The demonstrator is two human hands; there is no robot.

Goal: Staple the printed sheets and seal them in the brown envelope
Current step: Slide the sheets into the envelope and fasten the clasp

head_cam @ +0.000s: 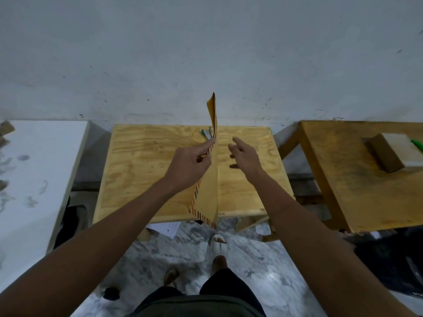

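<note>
My left hand (190, 164) pinches the brown envelope (208, 193), holding it nearly edge-on above the plywood table (142, 156). The envelope has a striped red-and-blue border and its flap sticks up at the far end. My right hand (243, 156) hovers just to the right of the envelope with its fingers spread, apart from it and holding nothing. A small teal-and-white object (206, 133), perhaps the stapler, lies on the table just behind the envelope, partly hidden. I cannot see the printed sheets on the table.
A second wooden table (357, 186) stands to the right with a brown-and-white box (389, 152) and a green pen (416, 144). A white surface (34, 175) is at the left. A white paper (170, 228) lies on the marble floor under the table.
</note>
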